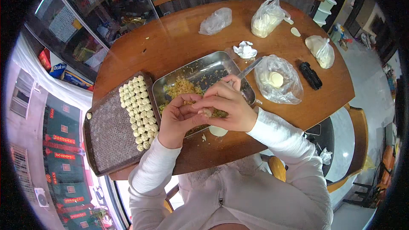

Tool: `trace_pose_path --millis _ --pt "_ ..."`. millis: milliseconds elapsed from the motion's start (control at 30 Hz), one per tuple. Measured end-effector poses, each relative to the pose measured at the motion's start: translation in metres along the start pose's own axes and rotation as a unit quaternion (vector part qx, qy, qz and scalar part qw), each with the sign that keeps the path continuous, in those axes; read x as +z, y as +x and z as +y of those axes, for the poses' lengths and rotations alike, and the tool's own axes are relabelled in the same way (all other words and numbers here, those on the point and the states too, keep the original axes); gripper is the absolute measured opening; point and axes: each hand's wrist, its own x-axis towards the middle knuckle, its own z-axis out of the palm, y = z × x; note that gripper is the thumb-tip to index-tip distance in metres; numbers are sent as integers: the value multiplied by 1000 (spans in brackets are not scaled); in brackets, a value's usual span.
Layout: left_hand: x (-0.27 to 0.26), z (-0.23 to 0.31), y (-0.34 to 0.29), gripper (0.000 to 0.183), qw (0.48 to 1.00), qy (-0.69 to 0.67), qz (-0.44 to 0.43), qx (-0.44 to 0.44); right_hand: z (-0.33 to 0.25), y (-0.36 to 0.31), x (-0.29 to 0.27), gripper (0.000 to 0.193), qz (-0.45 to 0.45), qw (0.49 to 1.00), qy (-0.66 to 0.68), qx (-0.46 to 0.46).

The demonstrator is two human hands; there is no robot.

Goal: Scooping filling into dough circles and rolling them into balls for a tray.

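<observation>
My left hand (181, 117) and my right hand (228, 104) meet over the near side of a metal tray (159, 86) of crumbly yellow-green filling (183, 86). Their fingertips close together around a small pale dumpling (206, 112), mostly covered by the fingers. A flat metal utensil handle (251, 68) slants out over the tray's right rim beside my right hand; its other end is hidden. Below my right hand, a round dough wrapper (218, 131) lies at the tray's near edge. To the left, several rows of small pleated dumplings (139, 110) sit on a dark baking tray (113, 138).
On the wooden table (170, 34), an open clear bag (279, 86) holds a stack of round wrappers (275, 79). Farther off are a crumpled tissue (245, 50), an empty-looking bag (216, 21), two filled bags (266, 21) and a black object (310, 76). A chair (355, 145) stands at the right.
</observation>
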Motion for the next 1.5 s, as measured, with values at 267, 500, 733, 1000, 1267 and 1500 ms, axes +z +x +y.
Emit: trace_pose_path --millis 267,500,733,1000,1267,1500 --pt "-3 -3 1 46 1000 1 -21 -6 3 -2 -3 32 11 1000 5 -26" --pt "-5 -4 1 43 999 -34 6 -8 -4 4 -5 33 8 1000 24 -3" --pt "-4 -2 2 43 999 -28 7 -26 8 -3 -5 38 2 1000 8 -12" --pt "-1 1 0 44 999 -28 18 -6 -1 2 -10 33 -27 999 20 9" --pt "-2 -2 1 44 1000 -14 21 9 3 -1 0 35 -9 1000 14 15" --pt "-3 -3 0 44 1000 -7 23 5 5 -4 0 33 8 1000 -17 -15"
